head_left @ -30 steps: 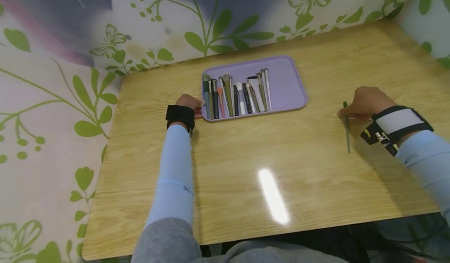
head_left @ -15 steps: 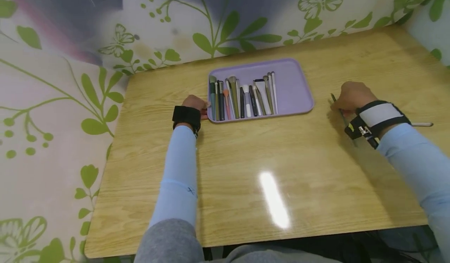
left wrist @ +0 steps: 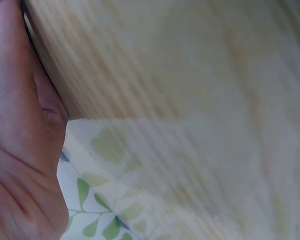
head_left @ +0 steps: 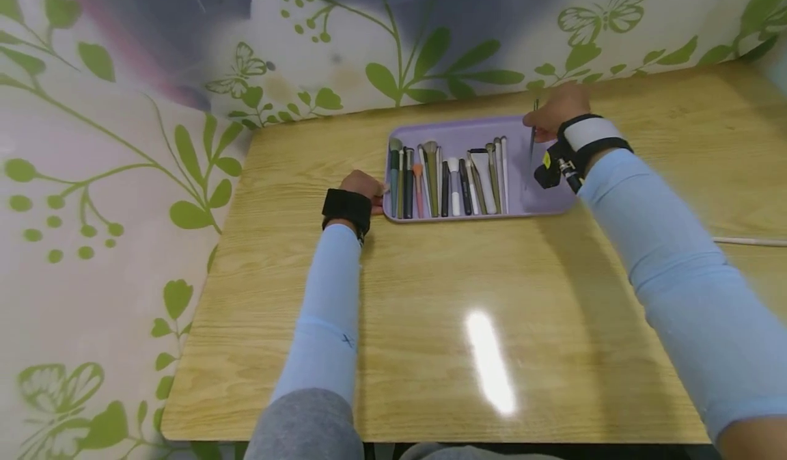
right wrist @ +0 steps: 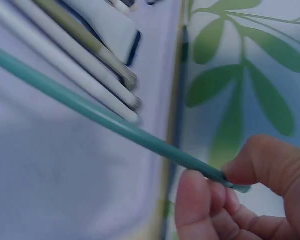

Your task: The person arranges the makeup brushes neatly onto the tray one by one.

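Observation:
In the head view my right hand [head_left: 558,110] is over the right end of the lilac tray [head_left: 541,204]. Thumb and fingers pinch one end of a slim green makeup brush [right wrist: 105,119], which slants across the bare part of the tray in the right wrist view. At the tray's left edge is my left hand [head_left: 364,188], its thumb on the rim and the other fingers low beside it. The left wrist view shows part of this hand [left wrist: 20,125] along its left side. A row of makeup brushes [head_left: 455,183] lies side by side in the tray.
A pale thin rod [head_left: 750,241] lies on the wooden table [head_left: 430,323], partly behind my right sleeve. Behind the tray rises a wall [head_left: 344,43] with leaf and butterfly patterns, and another patterned wall [head_left: 111,241] stands on the left.
My right hand has carried the green brush leftward and away from me, from the right side of the table to above the tray. My left hand stays at the tray's edge.

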Tool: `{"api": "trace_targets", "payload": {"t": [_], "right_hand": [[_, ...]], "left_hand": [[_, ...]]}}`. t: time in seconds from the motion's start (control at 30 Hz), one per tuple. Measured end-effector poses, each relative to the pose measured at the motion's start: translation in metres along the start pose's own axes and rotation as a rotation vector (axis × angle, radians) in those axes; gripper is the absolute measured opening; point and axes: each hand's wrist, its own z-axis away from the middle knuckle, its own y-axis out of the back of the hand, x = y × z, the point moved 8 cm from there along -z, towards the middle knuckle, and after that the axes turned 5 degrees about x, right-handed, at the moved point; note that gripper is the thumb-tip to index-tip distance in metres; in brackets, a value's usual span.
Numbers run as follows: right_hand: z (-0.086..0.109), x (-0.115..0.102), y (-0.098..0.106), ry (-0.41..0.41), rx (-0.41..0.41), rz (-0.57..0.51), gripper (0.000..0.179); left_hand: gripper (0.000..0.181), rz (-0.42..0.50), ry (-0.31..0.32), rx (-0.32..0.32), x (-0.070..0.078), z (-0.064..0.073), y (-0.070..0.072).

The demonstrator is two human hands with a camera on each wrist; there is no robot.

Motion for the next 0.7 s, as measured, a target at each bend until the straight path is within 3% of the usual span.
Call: {"api": "trace_targets", "payload": {"t": [0.3,0.5,0.7], "right_hand": [[0.020,0.024,-0.023,0.048,-0.028,0.285,0.030],[0.026,0.025,-0.028,0.077,-0.032,0.302,0.028],[0.020,0.039,-0.031,0.134,0.030,0.405,0.021]], "left_hand": [[0.015,-0.046,-0.033,-0.024,0.000,0.002,-0.027],[0.017,-0.077,-0.050,-0.019,0.003,0.010,-0.027],[0.016,-0.044,-0.009,-0.029,-0.006,0.006,-0.034]]}}
